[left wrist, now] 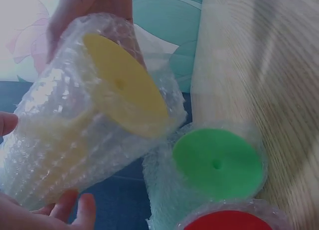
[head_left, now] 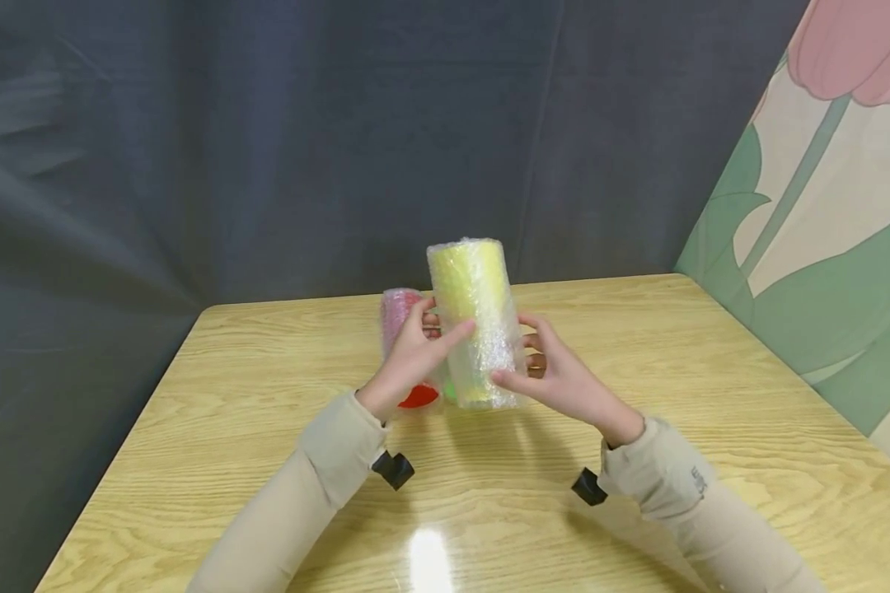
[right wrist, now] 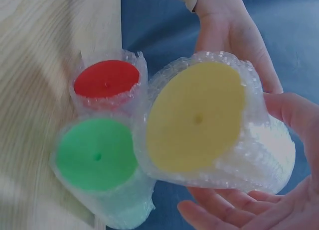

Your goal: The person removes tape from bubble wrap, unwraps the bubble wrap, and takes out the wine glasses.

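Observation:
Both of my hands hold a yellow item in bubble wrap (head_left: 478, 329), tall and roughly cylindrical, with a flat round yellow disc at its lower end. My left hand (head_left: 415, 346) grips its left side, thumb across the front. Lower down on the right side, my right hand (head_left: 564, 379) grips it with the thumb in front and fingers curled behind. Close behind it is a bubble-wrapped green item (right wrist: 97, 155), mostly hidden in the head view. A bubble-wrapped red item (head_left: 419, 395) stands beside that, partly behind my left hand.
The wooden table (head_left: 267, 371) ends at a dark curtain (head_left: 371, 148) at the back and left. A wall with a painted tulip (head_left: 823, 247) borders the right side. Small black wrist cameras (head_left: 395, 469) hang below my sleeves.

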Demonstrator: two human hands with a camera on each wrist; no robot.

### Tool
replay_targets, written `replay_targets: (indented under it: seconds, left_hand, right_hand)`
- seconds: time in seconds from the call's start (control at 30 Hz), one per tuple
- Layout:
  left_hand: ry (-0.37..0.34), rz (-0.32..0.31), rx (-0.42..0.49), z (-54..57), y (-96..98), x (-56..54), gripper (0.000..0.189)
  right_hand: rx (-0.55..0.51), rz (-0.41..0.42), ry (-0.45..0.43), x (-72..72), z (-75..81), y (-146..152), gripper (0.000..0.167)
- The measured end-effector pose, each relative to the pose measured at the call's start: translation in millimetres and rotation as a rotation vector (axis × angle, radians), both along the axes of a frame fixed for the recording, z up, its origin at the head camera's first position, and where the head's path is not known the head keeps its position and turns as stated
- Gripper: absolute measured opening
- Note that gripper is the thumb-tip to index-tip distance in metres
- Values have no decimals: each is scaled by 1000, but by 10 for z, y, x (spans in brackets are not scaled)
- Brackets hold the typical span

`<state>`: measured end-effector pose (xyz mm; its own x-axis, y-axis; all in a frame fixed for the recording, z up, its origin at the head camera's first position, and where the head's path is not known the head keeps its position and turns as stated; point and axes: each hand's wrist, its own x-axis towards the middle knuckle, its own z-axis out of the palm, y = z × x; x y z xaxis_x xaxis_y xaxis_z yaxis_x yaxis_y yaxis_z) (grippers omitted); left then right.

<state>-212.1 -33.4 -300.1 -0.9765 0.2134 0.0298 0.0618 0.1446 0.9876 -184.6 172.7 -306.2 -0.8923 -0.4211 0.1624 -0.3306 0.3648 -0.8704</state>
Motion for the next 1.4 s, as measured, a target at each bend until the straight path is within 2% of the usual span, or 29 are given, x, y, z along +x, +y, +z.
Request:
replay_targets:
  seconds: [0.2, 0.37, 0.6, 0.8, 0.93, 1.07, 1.2, 1.3, 1.4]
  left_hand:
    - [-4, -33, 3, 4, -114, 110, 67]
    - [25, -67, -7, -7, -180, 175, 72]
    - [48, -29, -36, -13, -216, 197, 78]
    - [67, 4, -61, -1, -244, 205, 79]
    - [69, 27, -58, 9, -243, 222, 78]
    - [84, 53, -57, 16, -207, 248, 80]
    - [100, 68, -83, 16, -155, 286, 85]
    - [110, 71, -124, 4, -115, 318, 87]
    - [129, 66, -142, -8, -88, 341, 85]
  right_hand:
    - [13, 53, 58, 40, -50, -72, 81]
    - [45, 82, 54, 78, -57, -116, 83]
    - [94, 109, 64, 120, -39, -164, 84]
    - [181, 45, 104, 146, 71, -140, 83]
    - [152, -67, 225, 145, 200, -124, 65]
    - [101, -159, 426, 173, 342, -181, 36]
    - [104, -146, 572, 218, 456, -327, 17]
    - [135, -111, 614, 237, 495, -454, 12]
    - [158, -117, 641, 237, 497, -542, 11]
